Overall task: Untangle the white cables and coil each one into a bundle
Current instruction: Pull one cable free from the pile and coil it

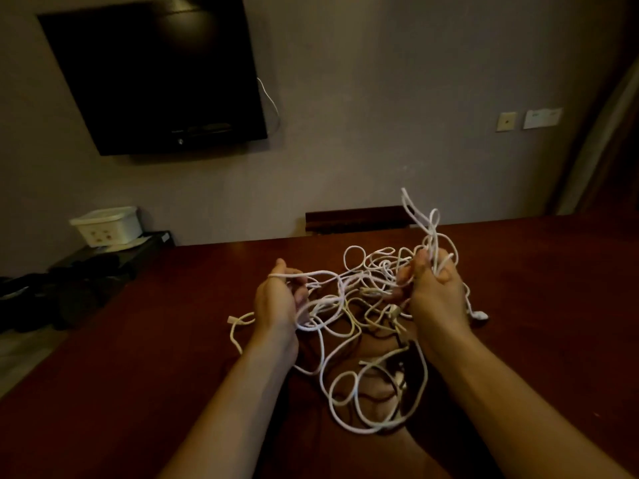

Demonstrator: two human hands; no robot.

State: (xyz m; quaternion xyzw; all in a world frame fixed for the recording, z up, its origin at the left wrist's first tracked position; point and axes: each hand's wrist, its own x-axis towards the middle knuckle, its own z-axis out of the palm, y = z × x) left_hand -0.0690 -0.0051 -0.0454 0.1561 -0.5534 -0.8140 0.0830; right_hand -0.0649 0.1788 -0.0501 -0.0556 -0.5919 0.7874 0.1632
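The work was at its first step: the white cables [363,305] were one loose tangle, and none of them was coiled yet. The tangle hung between the two hands and its lower loops lay on the dark red surface [155,357] below, which could be a table or a bed; I could not tell which. Some plug ends showed in the mass, one near the middle and one at the right edge beside the wrist.

The left hand [276,302] had its fingers curled around one strand, which ran tight over the forefinger toward the middle of the tangle. The right hand [432,288] clenched a bunch of several loops, and a few of these stood up above the fist. So both hands were grasping cable, and they were pulling a little apart, as it seemed to me.

For the next move I would judge that one free end must be found, perhaps the end that lay on the surface just left of the left wrist, and followed through the loops. Pulling harder from both sides could tighten a knot, so the right hand should probably loosen its bunch first.

As for containers, a white plastic box [107,224] stood on a low dark stand [152,247] near the wall at the left. Its content was not visible from here.
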